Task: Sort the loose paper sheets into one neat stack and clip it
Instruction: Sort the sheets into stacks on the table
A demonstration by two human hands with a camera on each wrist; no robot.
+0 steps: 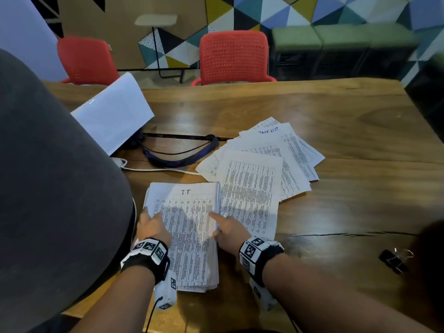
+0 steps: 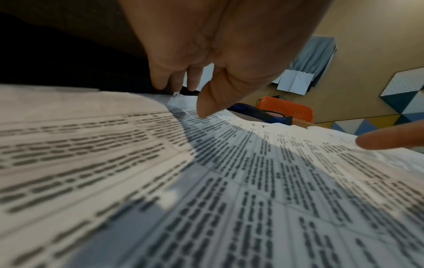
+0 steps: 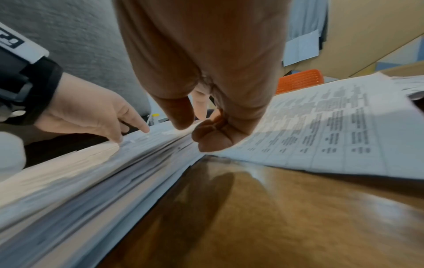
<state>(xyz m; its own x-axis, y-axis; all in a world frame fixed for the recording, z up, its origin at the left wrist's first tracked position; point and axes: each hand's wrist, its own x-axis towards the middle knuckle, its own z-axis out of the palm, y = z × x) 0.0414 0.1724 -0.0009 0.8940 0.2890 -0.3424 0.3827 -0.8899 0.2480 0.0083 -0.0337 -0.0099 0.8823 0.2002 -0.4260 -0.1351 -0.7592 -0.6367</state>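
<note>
A thick stack of printed sheets, with "I.T" handwritten on its top page, lies on the wooden table in front of me. My left hand rests at the stack's left edge, its fingers reaching down the side and the thumb on the top page. My right hand is at the right edge: its index finger lies straight on the top sheet and the other fingers are curled against the side. Several loose sheets lie fanned out to the right. A black binder clip lies at the far right.
A dark blue strap and a white cable lie behind the stack. A white folded sheet stands at the back left. Two red chairs face the table's far side. A large grey mass fills the left.
</note>
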